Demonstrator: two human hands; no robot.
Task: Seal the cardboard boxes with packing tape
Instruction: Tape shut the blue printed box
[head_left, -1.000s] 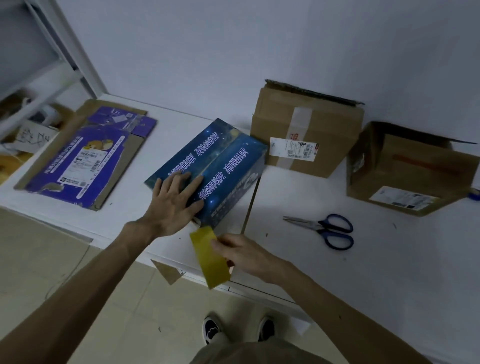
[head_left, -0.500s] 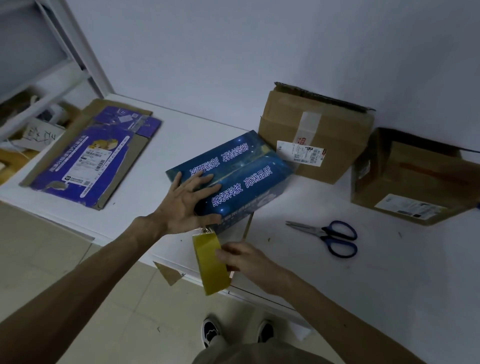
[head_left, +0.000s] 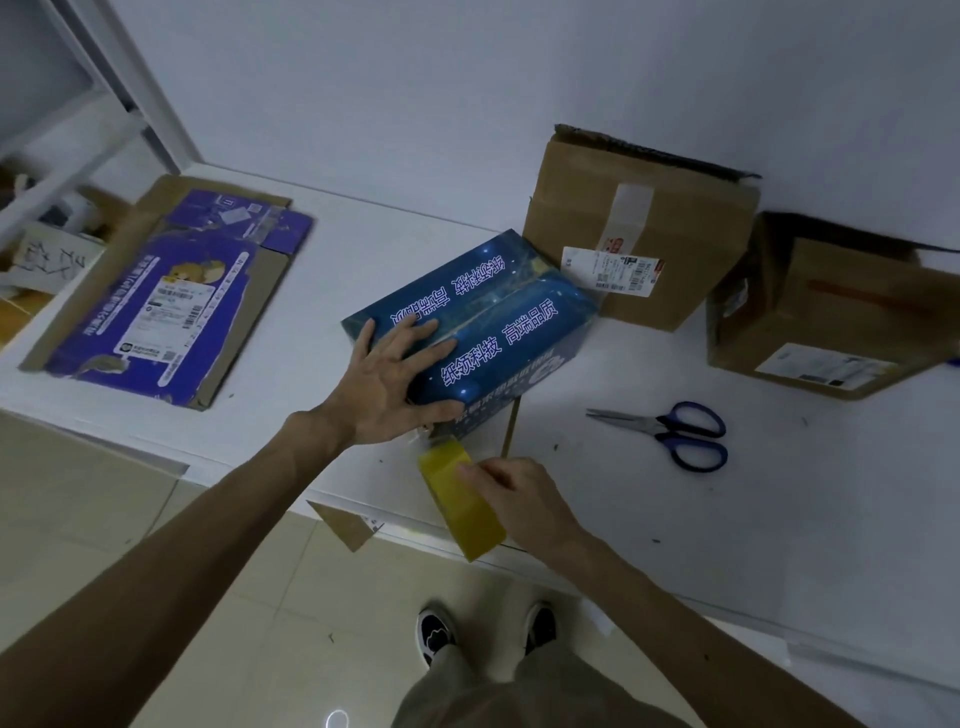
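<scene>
Pressing down flat, my left hand (head_left: 387, 382) has its fingers spread on top of the blue box (head_left: 498, 322), at its near end in the centre of the frame. My right hand (head_left: 519, 499) pinches a yellow tape strip (head_left: 462, 504) just below. The strip's top end meets the box's near face and its lower end hangs past the bench (head_left: 753, 545) front edge.

Scissors (head_left: 670, 434) lie right of the box, blades shut, apart from both hands. The blue box's far corner sits just beside the middle brown box (head_left: 639, 223). A second brown box (head_left: 831, 312) stands at the right edge of the frame. Both are against the wall. A flattened purple carton (head_left: 166, 301) lies at the left.

My count is three standing boxes, one flat carton, one pair of scissors and one strip. Bare bench opens at lower right. A cardboard scrap (head_left: 343, 525) pokes out under the front edge.
</scene>
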